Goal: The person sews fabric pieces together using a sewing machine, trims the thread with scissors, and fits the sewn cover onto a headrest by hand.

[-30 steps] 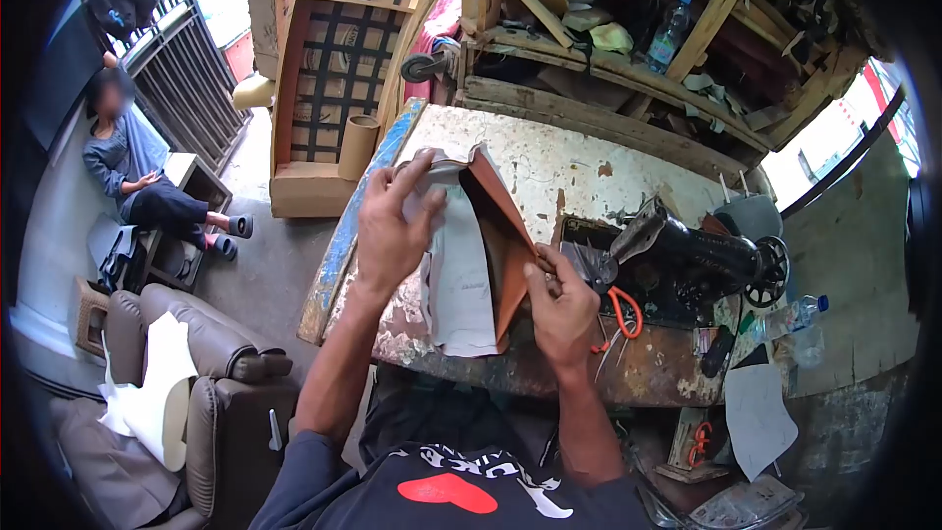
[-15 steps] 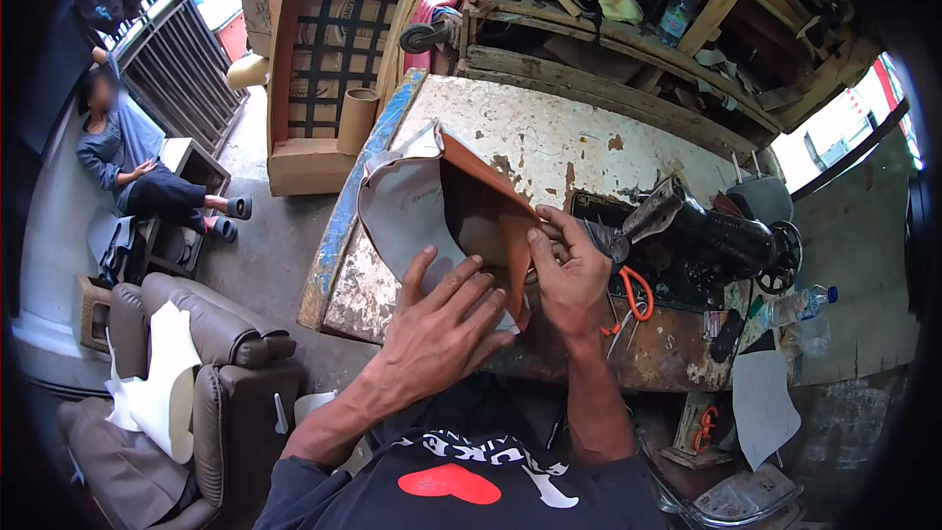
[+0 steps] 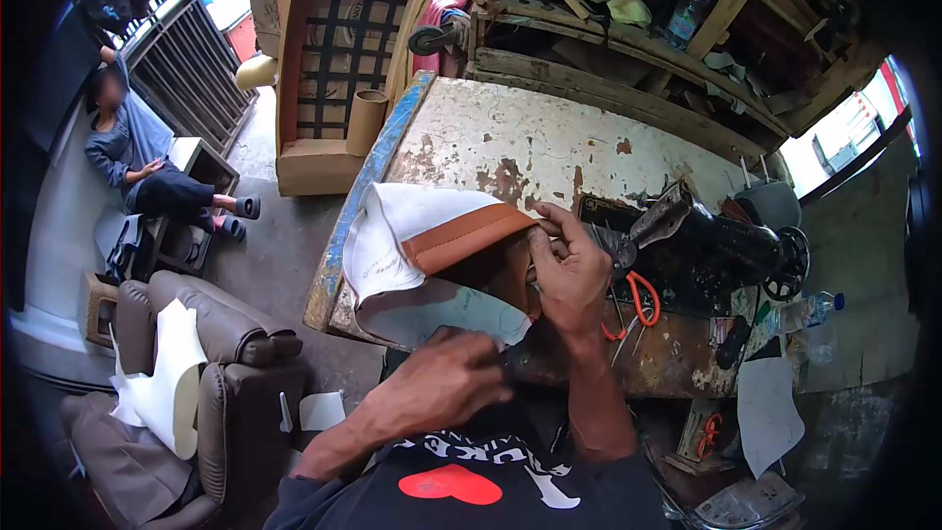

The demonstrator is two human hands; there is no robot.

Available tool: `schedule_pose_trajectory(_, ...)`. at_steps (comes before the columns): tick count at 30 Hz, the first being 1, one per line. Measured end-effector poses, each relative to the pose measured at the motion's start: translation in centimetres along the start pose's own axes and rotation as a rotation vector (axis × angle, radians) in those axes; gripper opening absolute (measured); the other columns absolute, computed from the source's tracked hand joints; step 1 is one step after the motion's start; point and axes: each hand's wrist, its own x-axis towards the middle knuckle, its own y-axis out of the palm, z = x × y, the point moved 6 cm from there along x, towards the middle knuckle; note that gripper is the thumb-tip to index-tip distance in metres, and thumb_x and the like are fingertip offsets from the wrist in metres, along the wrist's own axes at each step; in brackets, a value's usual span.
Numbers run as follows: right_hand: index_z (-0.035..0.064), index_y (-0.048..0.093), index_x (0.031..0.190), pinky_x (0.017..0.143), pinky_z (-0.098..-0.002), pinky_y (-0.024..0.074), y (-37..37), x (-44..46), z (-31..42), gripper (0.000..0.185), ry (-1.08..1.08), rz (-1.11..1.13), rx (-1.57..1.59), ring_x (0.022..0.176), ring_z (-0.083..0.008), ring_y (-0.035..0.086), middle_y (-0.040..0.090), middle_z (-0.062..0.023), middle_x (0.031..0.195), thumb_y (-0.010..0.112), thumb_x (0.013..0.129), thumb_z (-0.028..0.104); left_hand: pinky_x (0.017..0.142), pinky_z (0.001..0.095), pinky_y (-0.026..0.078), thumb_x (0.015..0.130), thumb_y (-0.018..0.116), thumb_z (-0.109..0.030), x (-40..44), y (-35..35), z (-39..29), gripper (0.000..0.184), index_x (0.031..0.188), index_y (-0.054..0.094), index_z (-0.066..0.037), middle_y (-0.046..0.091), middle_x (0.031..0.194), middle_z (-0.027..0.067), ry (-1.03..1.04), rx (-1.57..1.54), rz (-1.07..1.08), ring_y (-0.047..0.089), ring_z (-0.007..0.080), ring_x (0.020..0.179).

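Note:
A stitched piece of brown leather [image 3: 469, 236] with a pale, white-grey backing [image 3: 432, 308] lies folded on the worktable, handwriting marked on the pale side. My right hand [image 3: 569, 260] pinches its right edge between thumb and fingers, close to the sewing machine [image 3: 721, 236]. Just below the near edge of the piece is my left hand [image 3: 446, 371], in front of my shirt; its fingers look curled but are smeared by motion, and I cannot see anything held in them. Orange-handled scissors [image 3: 644, 298] lie right of my right wrist.
The worktable [image 3: 510, 128] has a chipped white top and a blue edge. Wooden shelving [image 3: 628, 39] stands behind it. A water bottle [image 3: 810, 310] lies at the right. To the left are a brown armchair [image 3: 240, 412] and a seated person [image 3: 147, 157].
My left hand has left the piece and drawn down toward my body. The piece's far side has folded over, showing a stitched brown strip. My right hand keeps its pinch.

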Motion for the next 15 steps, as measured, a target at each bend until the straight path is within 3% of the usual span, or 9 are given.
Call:
schedule_pose_trajectory(1, -0.0017, 0.07, 0.129, 0.071, -0.0354, 0.0606, 0.2, 0.0, 0.0, 0.032, 0.018, 0.041, 0.027, 0.086, -0.0223, 0.079, 0.078, -0.0213, 0.108, 0.07, 0.101, 0.013, 0.094, 0.0491, 0.055, 0.098, 0.074, -0.024, 0.0, 0.0, 0.9, 0.021, 0.108, 0.074, -0.005, 0.064, 0.118, 0.0203, -0.156, -0.046, -0.093, 0.067, 0.0398, 0.109)
schedule_pose_trajectory(2, -0.0017, 0.07, 0.129, 0.071, -0.0354, 0.0606, 0.3, -0.1, 0.2, 0.032, 0.016, 0.038, 0.027, 0.086, -0.0223, 0.079, 0.078, -0.0213, 0.108, 0.07, 0.101, 0.013, 0.094, 0.0491, 0.055, 0.098, 0.074, -0.024, 0.0, 0.3, 0.7, 0.021, 0.108, 0.074, -0.005, 0.064, 0.118, 0.0203, -0.153, -0.045, -0.093, 0.067, 0.0398, 0.109)
schedule_pose_trajectory(4, -0.0006, 0.072, 0.127, 0.075, -0.0364, 0.0611, 0.5, -0.4, 2.4, 0.033, -0.254, 0.078, -0.078, 0.092, -0.0258, 0.08, 0.079, -0.0197, 0.107, 0.074, 0.099, 0.017, 0.095, 0.0497, 0.056, 0.098, 0.073, -0.018, 0.0, -0.8, 1.7, 0.028, 0.123, 0.07, -0.004, 0.064, 0.121, 0.0234, -0.34, -0.065, -0.387, 0.067, 0.0445, 0.11)
schedule_pose_trajectory(5, -0.0011, 0.074, 0.125, 0.078, -0.0345, 0.0613, 0.5, -0.7, 3.2, 0.033, -0.235, 0.181, -0.062, 0.094, -0.0224, 0.079, 0.08, -0.0186, 0.108, 0.076, 0.099, 0.018, 0.097, 0.0502, 0.055, 0.098, 0.072, -0.014, 0.3, -1.1, 1.6, 0.036, 0.132, 0.065, -0.002, 0.064, 0.123, 0.0248, -0.283, -0.029, -0.468, 0.067, 0.045, 0.112)
schedule_pose_trajectory(7, -0.0012, 0.075, 0.124, 0.081, -0.0332, 0.0617, 0.2, -2.2, 3.9, 0.033, -0.215, 0.326, -0.011, 0.095, -0.02, 0.079, 0.08, -0.0167, 0.107, 0.078, 0.099, 0.02, 0.103, 0.0501, 0.052, 0.099, 0.069, -0.011, 0.2, 0.0, 3.6, 0.038, 0.134, 0.064, 0.001, 0.066, 0.126, 0.027, -0.413, -0.158, -0.49, 0.065, 0.0432, 0.119)
schedule_pose_trajectory(10, -0.0004, 0.076, 0.123, 0.081, -0.0338, 0.0621, -2.2, -3.3, 3.9, 0.031, -0.228, 0.386, -0.051, 0.095, -0.0231, 0.079, 0.081, -0.0153, 0.106, 0.078, 0.099, 0.02, 0.11, 0.0464, 0.048, 0.103, 0.067, -0.019, -0.9, 3.2, 5.4, 0.04, 0.138, 0.062, 0.001, 0.067, 0.132, 0.0261, -0.263, 0.283, -0.329, 0.064, 0.0439, 0.124)
schedule_pose_trajectory(12, -0.001, 0.076, 0.122, 0.081, -0.0346, 0.0623, -6.2, -3.4, 5.2, 0.029, -0.302, 0.285, -0.112, 0.094, -0.0234, 0.079, 0.08, -0.0152, 0.106, 0.078, 0.098, 0.016, 0.108, 0.0468, 0.049, 0.102, 0.067, -0.021, -0.3, 3.5, 4.8, 0.039, 0.136, 0.065, -0.001, 0.068, 0.13, 0.0249, -0.237, 0.235, -0.298, 0.065, 0.0423, 0.121)
schedule_pose_trajectory(14, -0.0003, 0.076, 0.122, 0.08, -0.0341, 0.0622, -12.1, -2.9, 7.0, 0.026, -0.389, 0.048, -0.253, 0.092, -0.0211, 0.079, 0.081, -0.0156, 0.106, 0.077, 0.098, 0.011, 0.107, 0.0472, 0.049, 0.102, 0.068, -0.023, -0.2, 3.7, 4.6, 0.038, 0.135, 0.067, -0.004, 0.069, 0.127, 0.0237, -0.24, 0.2, -0.27, 0.066, 0.0407, 0.119)
schedule_pose_trajectory(15, 0.0003, 0.076, 0.122, 0.08, -0.0334, 0.0623, -15.5, -2.8, 7.0, 0.027, -0.269, -0.111, -0.249, 0.092, -0.0205, 0.079, 0.081, -0.0151, 0.105, 0.076, 0.098, 0.013, 0.106, 0.0473, 0.05, 0.102, 0.068, -0.024, 0.0, 3.9, 4.6, 0.037, 0.134, 0.068, -0.005, 0.07, 0.125, 0.0231, -0.242, 0.187, -0.261, 0.067, 0.0399, 0.117)
